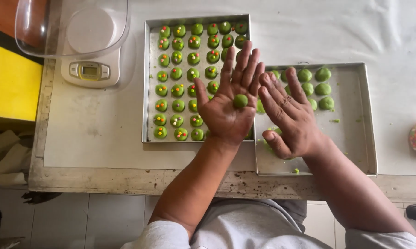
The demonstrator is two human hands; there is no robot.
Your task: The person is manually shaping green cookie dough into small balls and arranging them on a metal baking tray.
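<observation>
White table (102, 129) carries two metal trays: the full tray (149, 83) beyond the left hand (228, 103), another tray (355, 133) under the right hand (291, 117). Both hands spread flat (fingers splayed); the green dough ball (240, 101) sits on the left palm.

1. A small rectangular screen (89, 70) is seen on the front panel of the white kitchen scale (91, 69), at the upper left of the table; it is greyish-green, set in a yellowish frame, and flanked by pale buttons.
2. A clear plastic bowl (72, 25) is set on the scale above the screen.
3. No packages, labels or signs are seen.
</observation>
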